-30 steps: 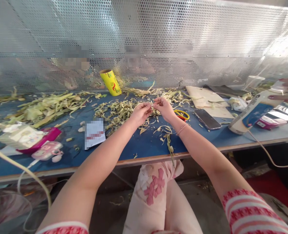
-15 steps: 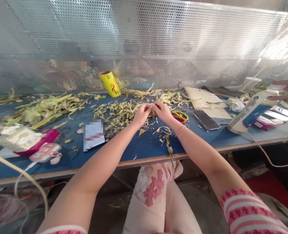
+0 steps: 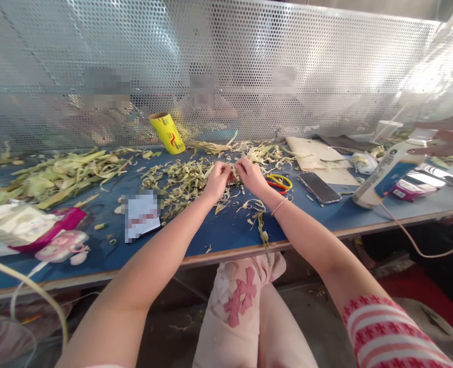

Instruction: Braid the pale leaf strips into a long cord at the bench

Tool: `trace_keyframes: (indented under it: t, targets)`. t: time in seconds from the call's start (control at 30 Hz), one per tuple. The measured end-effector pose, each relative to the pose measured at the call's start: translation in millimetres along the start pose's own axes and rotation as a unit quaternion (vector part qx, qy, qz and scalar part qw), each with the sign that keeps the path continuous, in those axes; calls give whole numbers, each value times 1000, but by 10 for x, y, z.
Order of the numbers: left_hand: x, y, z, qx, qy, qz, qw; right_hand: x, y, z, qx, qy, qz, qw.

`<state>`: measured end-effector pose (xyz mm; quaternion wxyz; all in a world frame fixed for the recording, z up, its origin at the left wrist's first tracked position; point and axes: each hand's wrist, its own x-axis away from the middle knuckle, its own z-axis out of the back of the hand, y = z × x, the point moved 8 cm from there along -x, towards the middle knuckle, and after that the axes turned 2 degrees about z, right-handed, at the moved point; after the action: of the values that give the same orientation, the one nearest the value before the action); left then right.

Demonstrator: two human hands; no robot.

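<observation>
My left hand (image 3: 219, 180) is closed in a pinch above a heap of pale green plant scraps (image 3: 184, 179). Just to its right, my right hand (image 3: 250, 174) is pinched as well, with a small gap between the two. Whatever the fingertips hold is too small and hidden to make out. Beside my right wrist lie red and yellow loops (image 3: 279, 183), like scissor handles. A few thin peelings (image 3: 262, 225) trail toward the table's front edge below my right hand.
Longer plant strips (image 3: 61, 176) lie at left, near a tissue pack (image 3: 23, 225). A yellow tube (image 3: 167, 134) stands tilted at the back. At right are a phone (image 3: 319, 187), cardboard (image 3: 318, 156) and a bottle (image 3: 389, 171) gripped by another person's hand (image 3: 445, 134). Perforated metal (image 3: 242, 51) closes the back.
My hands have come slightly apart from each other; before, their fingertips met. The whole view has shifted a little, so things on the table appear farther left.
</observation>
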<state>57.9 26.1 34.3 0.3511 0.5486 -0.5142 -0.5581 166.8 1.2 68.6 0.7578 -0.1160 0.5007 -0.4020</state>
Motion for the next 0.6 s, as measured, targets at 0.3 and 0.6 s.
trace_keyframes:
  t: [0.3, 0.6]
  targets:
    - [11, -69, 59, 70, 60, 33, 995, -16, 66, -2, -20, 25, -13, 999]
    - [48, -124, -72, 131, -6, 99, 986, -2, 49, -32, -37, 25, -26, 999]
